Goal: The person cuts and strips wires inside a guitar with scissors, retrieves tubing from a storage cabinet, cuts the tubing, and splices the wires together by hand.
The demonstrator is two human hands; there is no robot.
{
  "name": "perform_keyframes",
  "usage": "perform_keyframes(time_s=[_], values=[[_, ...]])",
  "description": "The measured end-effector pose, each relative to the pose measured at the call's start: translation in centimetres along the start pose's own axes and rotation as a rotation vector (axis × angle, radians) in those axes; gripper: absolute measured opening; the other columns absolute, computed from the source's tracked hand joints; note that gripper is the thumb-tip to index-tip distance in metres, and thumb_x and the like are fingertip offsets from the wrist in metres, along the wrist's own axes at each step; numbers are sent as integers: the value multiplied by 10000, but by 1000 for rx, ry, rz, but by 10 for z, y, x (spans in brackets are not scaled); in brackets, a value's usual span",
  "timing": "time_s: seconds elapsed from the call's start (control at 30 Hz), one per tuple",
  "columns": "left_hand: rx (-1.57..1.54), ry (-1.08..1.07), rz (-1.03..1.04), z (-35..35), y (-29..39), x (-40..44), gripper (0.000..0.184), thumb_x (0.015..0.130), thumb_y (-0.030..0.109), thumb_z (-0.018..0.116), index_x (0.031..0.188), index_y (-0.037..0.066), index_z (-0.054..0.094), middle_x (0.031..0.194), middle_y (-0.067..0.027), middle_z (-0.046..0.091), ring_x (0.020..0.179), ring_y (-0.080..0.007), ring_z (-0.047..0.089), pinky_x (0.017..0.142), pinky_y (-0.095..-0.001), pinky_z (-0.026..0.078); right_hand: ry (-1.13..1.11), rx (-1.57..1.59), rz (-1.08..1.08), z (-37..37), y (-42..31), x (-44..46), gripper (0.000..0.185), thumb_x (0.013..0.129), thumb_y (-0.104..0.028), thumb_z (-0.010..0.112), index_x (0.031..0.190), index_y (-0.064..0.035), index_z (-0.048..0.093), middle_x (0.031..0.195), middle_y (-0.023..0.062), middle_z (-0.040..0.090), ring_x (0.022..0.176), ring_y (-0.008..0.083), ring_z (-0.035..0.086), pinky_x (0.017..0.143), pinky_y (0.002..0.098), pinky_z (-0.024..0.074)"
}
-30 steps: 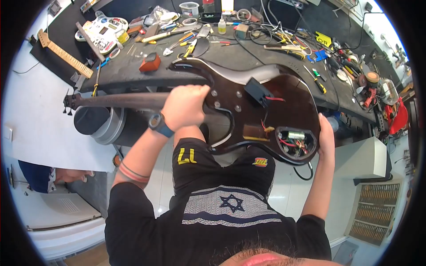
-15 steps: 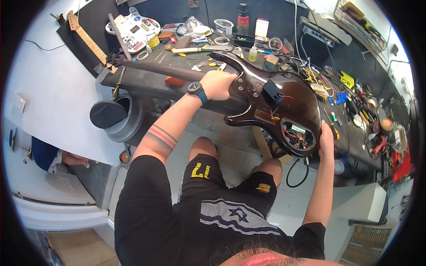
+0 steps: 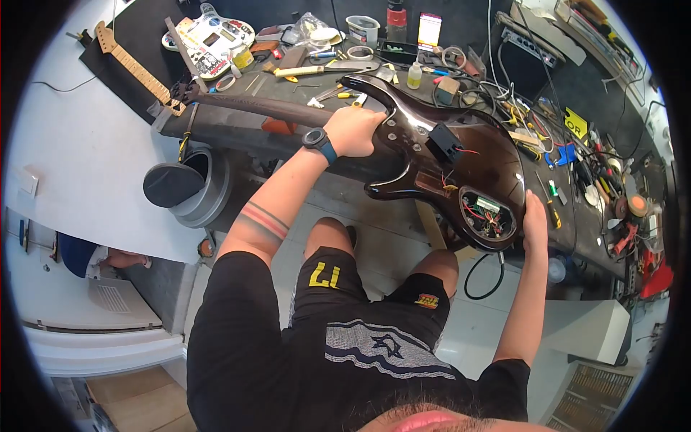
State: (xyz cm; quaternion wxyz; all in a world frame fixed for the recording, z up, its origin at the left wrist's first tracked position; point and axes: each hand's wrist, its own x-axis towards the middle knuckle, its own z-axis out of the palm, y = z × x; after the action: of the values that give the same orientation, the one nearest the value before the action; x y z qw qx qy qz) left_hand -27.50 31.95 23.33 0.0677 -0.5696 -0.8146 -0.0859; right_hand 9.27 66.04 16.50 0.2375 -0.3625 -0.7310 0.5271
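Left fingers [image 3: 364,129] wrap the neck [image 3: 259,107] of a guitar [image 3: 493,173], right fingers [image 3: 532,209] clasp its edge beside the uncovered cavity [image 3: 489,217], the black box [image 3: 443,143] between them seemingly unseated.

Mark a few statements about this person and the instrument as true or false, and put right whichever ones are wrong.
1. The left hand grips the dark guitar where its neck meets the body. True.
2. The right hand is holding up a screwdriver. False: it is against the end edge of the dark guitar's body.
3. A small black box shows against the back of the dark guitar. True.
4. A cover closes the cavity in the dark guitar's back. False: the cavity is open, and wires show inside.
5. A watch is worn just behind the left hand. True.
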Motion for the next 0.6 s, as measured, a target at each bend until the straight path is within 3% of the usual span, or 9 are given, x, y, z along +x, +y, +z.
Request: perform_keyframes(time_s=[0.53, 0.6], values=[[-39, 98, 39, 17, -3, 13, 279, 758, 105, 679, 1031, 50, 698, 996, -207, 774, 985, -434, 743, 861, -537, 594, 59, -160, -64, -4, 25, 31, 475, 1169, -356, 484, 1147, 70, 693, 1071, 157, 736, 988, 235, 646, 942, 382, 497], [-15, 92, 25, 19, -2, 13, 280, 762, 115, 685, 1035, 52, 696, 1001, -214, 772, 992, -434, 741, 865, -541, 591, 35, -120, -44, -5, 20, 29, 439, 1178, -348, 493, 1184, 32, 713, 1079, 74, 739, 986, 156, 626, 923, 325, 490]])
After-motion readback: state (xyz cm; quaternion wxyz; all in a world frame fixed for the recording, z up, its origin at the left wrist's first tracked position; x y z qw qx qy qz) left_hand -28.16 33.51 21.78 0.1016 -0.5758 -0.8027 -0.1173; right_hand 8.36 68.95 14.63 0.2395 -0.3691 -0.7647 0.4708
